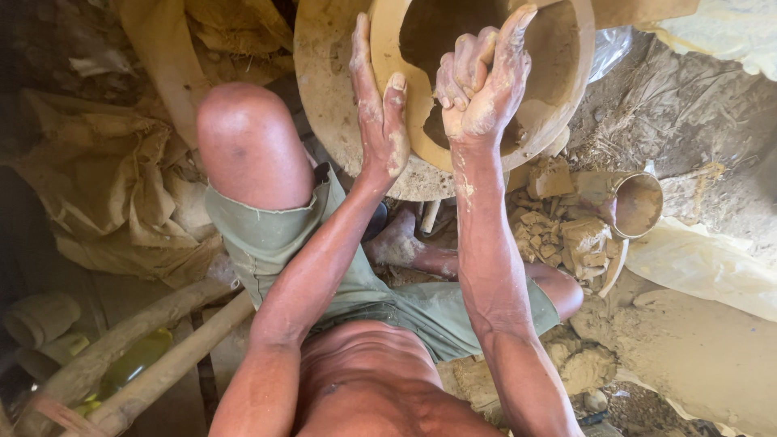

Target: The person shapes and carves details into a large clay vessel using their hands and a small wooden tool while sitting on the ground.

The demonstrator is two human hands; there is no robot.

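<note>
A wet clay pot (566, 57) sits on a clay-caked potter's wheel (324, 89) at the top of the head view. My left hand (376, 113) lies flat against the pot's outer left wall, fingers straight and together. My right hand (481, 81) reaches over the rim, its fingers curled inside the pot and the thumb raised. Both hands are smeared with pale clay. The pot's floor is in shadow.
My bare knee (247, 142) rises left of the wheel. A clay-coated vessel holding muddy water (635, 202) and several clay lumps (558, 235) lie to the right. Sackcloth (97, 186), wooden poles (154, 356) and small clay cups (40, 320) fill the left side.
</note>
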